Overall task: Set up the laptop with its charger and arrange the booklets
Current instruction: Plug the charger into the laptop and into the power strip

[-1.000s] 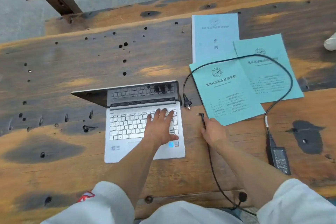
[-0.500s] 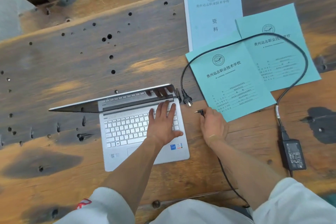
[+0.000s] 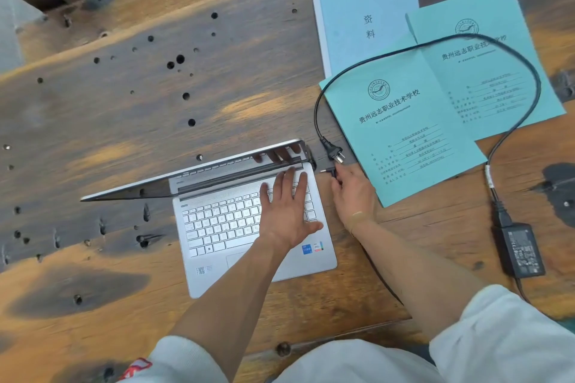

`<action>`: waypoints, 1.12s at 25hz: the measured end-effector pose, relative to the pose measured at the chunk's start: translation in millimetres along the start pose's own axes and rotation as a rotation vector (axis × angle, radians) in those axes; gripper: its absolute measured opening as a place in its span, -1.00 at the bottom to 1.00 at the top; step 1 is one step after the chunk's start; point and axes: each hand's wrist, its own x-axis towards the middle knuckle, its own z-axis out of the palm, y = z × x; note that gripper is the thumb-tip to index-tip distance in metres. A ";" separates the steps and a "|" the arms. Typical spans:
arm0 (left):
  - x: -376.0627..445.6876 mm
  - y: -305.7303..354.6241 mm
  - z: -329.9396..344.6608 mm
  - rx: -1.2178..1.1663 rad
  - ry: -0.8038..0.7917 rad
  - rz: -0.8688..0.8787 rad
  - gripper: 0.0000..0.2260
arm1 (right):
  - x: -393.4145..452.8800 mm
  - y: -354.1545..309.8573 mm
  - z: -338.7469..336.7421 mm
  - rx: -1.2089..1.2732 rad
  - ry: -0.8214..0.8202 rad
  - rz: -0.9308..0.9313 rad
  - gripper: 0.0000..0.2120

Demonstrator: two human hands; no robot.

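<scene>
A: Left hand point(image 3: 287, 211)?
B: Flat, fingers spread, on the laptop point(image 3: 217, 221) keyboard.
A: Right hand point(image 3: 353, 194)?
B: Pinching the charger plug point(image 3: 329, 170) beside the laptop's right edge; three booklets point(image 3: 404, 130) lie overlapping, cable point(image 3: 529, 71) across them.

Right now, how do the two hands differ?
The left hand lies flat, fingers spread on the laptop keyboard; the right hand is curled, pinching the charger plug beside the laptop's right edge. The left holds nothing; the right holds the plug, not yet inserted. Both are bare.
</scene>
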 end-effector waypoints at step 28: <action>2.0 -0.5 1.6 0.027 -0.044 0.047 -0.03 | 12.0 -19.7 1.7 0.176 -0.039 0.197 -0.79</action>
